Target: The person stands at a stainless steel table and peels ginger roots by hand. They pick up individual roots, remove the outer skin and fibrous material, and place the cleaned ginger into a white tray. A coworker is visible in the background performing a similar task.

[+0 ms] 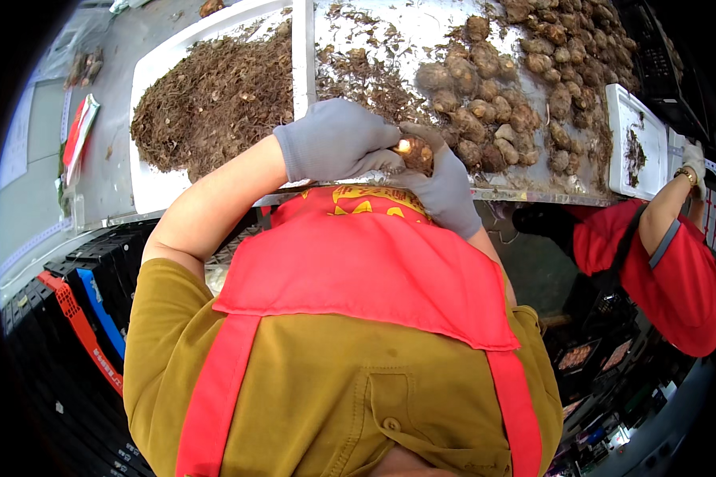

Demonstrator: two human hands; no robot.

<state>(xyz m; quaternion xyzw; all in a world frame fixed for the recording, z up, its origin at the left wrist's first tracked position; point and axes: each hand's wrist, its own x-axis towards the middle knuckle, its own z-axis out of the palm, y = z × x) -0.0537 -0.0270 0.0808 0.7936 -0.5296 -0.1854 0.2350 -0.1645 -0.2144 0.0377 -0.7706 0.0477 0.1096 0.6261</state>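
Observation:
A brown taro corm (416, 155) with a pale cut spot is between my two gloved hands, near the front edge of the metal table. Around its right and far sides curl the fingers of my right hand (444, 185), in a grey glove. My left hand (343, 142), in a matching glove, has its bent fingers against the left side of the corm; whether they grip it or something small is hidden. Beyond my right hand lie several taro corms (468, 125) with soil on them. A white tray (146, 77) to the left holds a heap of brown fibrous peelings (221, 101).
More corms (564, 53) are spread at the far right, by a black crate (662, 65). A small white tray (653, 137) stands near a co-worker's gloved hand (694, 161). A red and white packet (80, 137) lies left. Stacked black crates (42, 358) stand below the table's left.

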